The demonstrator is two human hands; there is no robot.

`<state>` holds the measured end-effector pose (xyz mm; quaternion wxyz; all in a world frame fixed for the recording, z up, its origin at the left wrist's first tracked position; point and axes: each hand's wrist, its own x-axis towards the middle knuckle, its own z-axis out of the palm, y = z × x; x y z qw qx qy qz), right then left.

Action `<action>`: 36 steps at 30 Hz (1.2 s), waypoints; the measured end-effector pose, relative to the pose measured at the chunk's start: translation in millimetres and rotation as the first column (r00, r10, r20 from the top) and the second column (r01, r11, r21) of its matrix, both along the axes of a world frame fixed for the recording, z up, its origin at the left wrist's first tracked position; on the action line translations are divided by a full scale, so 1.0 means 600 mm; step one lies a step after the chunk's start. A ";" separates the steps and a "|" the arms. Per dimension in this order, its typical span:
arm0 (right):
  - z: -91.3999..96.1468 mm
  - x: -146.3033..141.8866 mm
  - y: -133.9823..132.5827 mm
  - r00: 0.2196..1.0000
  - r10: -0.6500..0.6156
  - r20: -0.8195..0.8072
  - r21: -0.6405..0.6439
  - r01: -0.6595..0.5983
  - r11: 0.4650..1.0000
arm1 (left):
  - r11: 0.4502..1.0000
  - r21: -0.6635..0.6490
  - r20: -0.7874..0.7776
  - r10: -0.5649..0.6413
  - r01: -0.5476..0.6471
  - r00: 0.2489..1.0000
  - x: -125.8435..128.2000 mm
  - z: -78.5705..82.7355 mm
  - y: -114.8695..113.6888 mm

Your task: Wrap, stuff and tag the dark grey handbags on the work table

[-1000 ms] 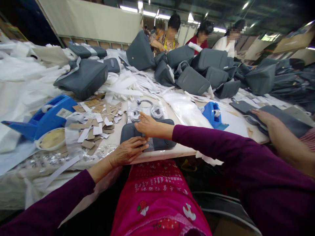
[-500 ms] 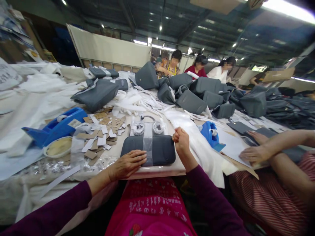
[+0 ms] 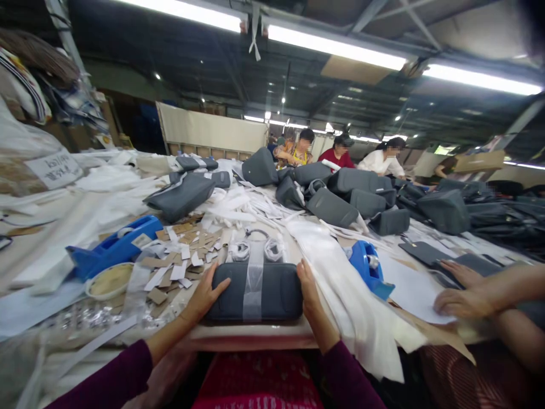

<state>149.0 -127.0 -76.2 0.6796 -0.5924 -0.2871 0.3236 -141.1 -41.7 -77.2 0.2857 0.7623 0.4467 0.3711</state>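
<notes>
A dark grey handbag (image 3: pixel 276 292) lies in front of me at the table's edge, with a translucent white strip (image 3: pixel 254 284) across its middle. Behind it, the handles (image 3: pixel 240 250) are wrapped in clear film. My left hand (image 3: pixel 208 295) grips the bag's left end, thumb on the top face and fingers along the side. At the right end, my right hand (image 3: pixel 310 295) presses flat-sided against the edge, its fingers partly hidden. Between them the two hands hold the bag by its ends.
A blue tape dispenser (image 3: pixel 114 244), a round dish (image 3: pixel 109 281) and scattered cardboard pieces (image 3: pixel 179 258) lie left. Right are white foam sheets (image 3: pixel 340 289) and another blue dispenser (image 3: pixel 368 267). A co-worker's hands (image 3: pixel 460 289) work at far right. Grey bags (image 3: pixel 332 205) pile up behind.
My left hand has slid from the bag's front to its left end. My right hand has opened from a pinch at the upper right corner and now lies along the right end. The view has tilted up.
</notes>
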 end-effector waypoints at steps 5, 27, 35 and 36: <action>0.004 -0.005 -0.005 0.983 0.169 -0.065 -0.067 -0.173 0.983 | 0.959 -0.284 0.131 0.024 0.014 0.991 0.002 0.025 -0.007; 0.001 -0.010 -0.098 0.932 -0.014 -0.363 0.020 0.022 1.000 | 0.983 -0.184 0.228 0.058 -0.015 0.972 -0.065 0.010 -0.099; 0.005 -0.025 -0.095 0.940 -0.024 -0.339 -0.012 0.021 1.000 | 0.906 0.340 -0.169 -0.205 0.252 0.964 0.038 0.125 -0.025; 0.008 -0.031 -0.097 0.936 -0.017 -0.350 -0.012 0.014 1.000 | 0.868 0.351 -0.222 -0.286 0.350 0.932 0.069 0.145 -0.016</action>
